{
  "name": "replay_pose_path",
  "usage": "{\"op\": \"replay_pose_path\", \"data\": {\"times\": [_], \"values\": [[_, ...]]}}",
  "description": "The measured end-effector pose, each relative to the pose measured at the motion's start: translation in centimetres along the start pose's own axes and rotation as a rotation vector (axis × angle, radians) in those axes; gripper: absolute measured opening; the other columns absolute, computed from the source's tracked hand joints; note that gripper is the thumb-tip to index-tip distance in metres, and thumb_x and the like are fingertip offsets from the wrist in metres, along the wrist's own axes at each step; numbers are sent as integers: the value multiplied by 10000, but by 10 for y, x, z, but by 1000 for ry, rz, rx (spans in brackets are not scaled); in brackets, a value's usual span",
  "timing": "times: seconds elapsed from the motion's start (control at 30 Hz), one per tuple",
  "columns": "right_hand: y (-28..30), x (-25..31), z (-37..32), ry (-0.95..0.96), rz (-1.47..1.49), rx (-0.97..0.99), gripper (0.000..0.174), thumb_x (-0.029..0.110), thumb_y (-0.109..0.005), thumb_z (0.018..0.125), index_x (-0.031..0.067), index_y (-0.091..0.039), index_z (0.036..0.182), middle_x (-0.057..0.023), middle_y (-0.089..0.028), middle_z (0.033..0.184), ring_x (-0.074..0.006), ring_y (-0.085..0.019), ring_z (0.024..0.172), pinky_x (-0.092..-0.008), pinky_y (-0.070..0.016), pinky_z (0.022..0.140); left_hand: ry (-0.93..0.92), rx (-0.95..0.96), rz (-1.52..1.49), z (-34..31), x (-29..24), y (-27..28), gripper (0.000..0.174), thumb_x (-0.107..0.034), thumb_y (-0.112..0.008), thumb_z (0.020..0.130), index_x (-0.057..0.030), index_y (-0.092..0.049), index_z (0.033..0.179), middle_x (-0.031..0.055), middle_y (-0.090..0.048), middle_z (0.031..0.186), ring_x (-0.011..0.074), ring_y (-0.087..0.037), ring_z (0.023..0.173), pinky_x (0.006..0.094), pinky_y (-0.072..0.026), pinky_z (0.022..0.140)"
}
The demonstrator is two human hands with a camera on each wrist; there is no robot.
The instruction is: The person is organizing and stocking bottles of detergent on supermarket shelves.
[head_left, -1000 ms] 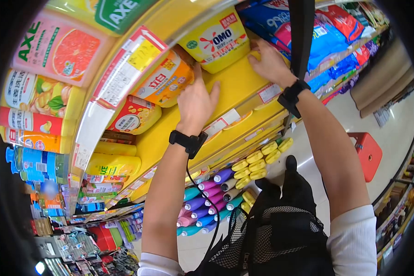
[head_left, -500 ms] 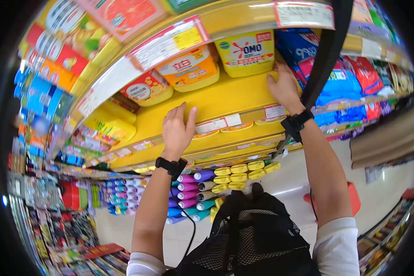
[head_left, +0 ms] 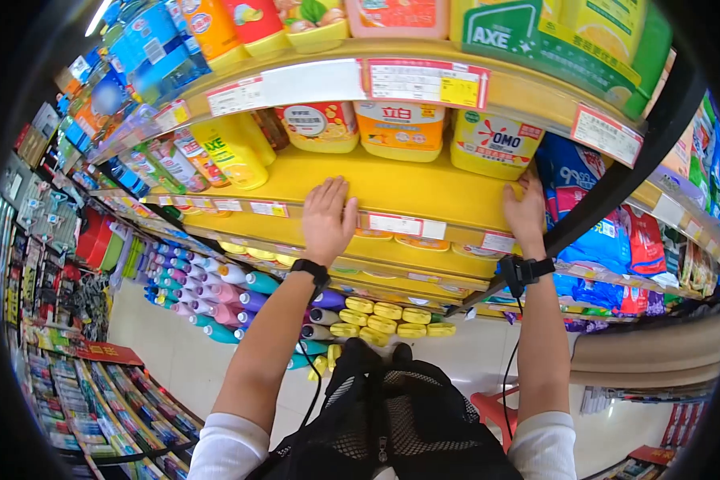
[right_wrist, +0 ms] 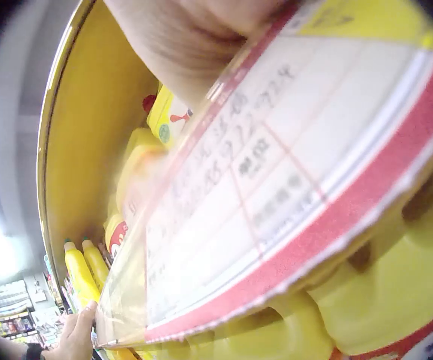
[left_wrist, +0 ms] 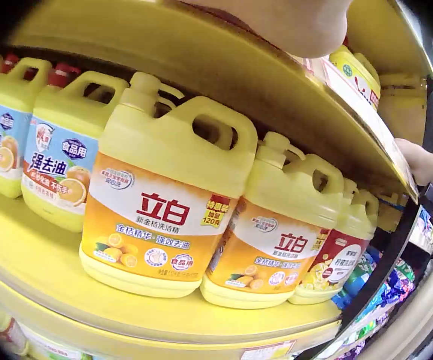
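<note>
Fingers straight, the left hand (head_left: 328, 220) rests on the front of a yellow shelf (head_left: 424, 192) in the head view, holding nothing. The right hand (head_left: 525, 212) is at the shelf's right end, its fingers just below the corner of a yellow OMO bottle (head_left: 496, 144); whether they touch it is unclear. Left of that bottle stand an orange-labelled bottle (head_left: 400, 128) and a red-labelled one (head_left: 318, 126). In the left wrist view, large orange-labelled bottles (left_wrist: 156, 210) stand on the level below the left hand (left_wrist: 284, 22). A price tag (right_wrist: 276, 172) hides much of the right wrist view.
An upper shelf edge with price tags (head_left: 428, 82) overhangs the bottles. A dark post (head_left: 616, 176) rises right of the right hand, with blue bags (head_left: 592, 232) beyond. Colourful bottles (head_left: 224, 292) stand low at the left; a red stool (head_left: 496, 412) is on the floor.
The left hand has drawn back from the orange-labelled bottle to the shelf front. The right hand has come down slightly from beside the OMO bottle. The head view has turned and shifted.
</note>
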State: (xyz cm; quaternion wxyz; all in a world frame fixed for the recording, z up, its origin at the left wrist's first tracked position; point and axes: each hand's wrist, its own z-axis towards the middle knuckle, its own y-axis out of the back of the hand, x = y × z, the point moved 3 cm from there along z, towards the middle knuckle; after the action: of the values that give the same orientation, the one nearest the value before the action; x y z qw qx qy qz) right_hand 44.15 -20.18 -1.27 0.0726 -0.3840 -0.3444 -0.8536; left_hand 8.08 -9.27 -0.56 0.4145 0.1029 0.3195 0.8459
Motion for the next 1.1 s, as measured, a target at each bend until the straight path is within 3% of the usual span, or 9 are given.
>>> {"op": "replay_pose_path", "data": {"times": [0.27,0.4,0.63,0.73,0.93,1.1], "values": [[-11,-29,3,96,194,-12,543,99,-660,848,-60,-465,1329,-234,-580,1225,-363,-565,1152,-398,-444,997,36,-19,-33,-1,0,2,326,-194,-607,899,51,-643,1109,197,-647,1195,376,-573,1157,483,-404,1030],[-6,-18,0,113,140,-21,545,77,-678,817,-50,-483,1310,-226,-599,1160,-359,-574,1099,-405,-456,966,57,-13,-40,-2,0,3,334,-209,-602,906,52,-641,1112,199,-645,1193,378,-566,1157,483,-395,1041],[-13,-27,14,-42,399,63,581,91,-694,824,-44,-467,1341,-209,-613,1177,-326,-596,1106,-395,-455,971,72,-33,-57,-2,-4,8,332,-211,-597,912,58,-643,1102,204,-649,1178,381,-568,1156,485,-393,1044],[-13,-28,5,60,151,-15,593,94,-692,828,-39,-458,1357,-221,-614,1186,-344,-587,1124,-398,-449,986,75,-29,-55,0,-6,11,324,-203,-594,910,56,-646,1096,207,-650,1172,380,-573,1150,485,-398,1034],[-10,-23,0,25,132,-21,598,127,-678,845,-34,-447,1373,-237,-601,1226,-367,-574,1159,-412,-447,1000,67,-33,-35,0,-7,9,323,-197,-590,897,48,-644,1101,206,-648,1174,376,-582,1141,485,-407,1018],[-7,-11,-4,-44,71,-41,505,39,-656,834,-32,-491,1307,-216,-632,1189,-310,-618,1124,-391,-472,972,73,-34,-37,-2,-7,10,316,-185,-586,894,44,-644,1106,202,-648,1180,371,-584,1141,484,-405,1024]]}}
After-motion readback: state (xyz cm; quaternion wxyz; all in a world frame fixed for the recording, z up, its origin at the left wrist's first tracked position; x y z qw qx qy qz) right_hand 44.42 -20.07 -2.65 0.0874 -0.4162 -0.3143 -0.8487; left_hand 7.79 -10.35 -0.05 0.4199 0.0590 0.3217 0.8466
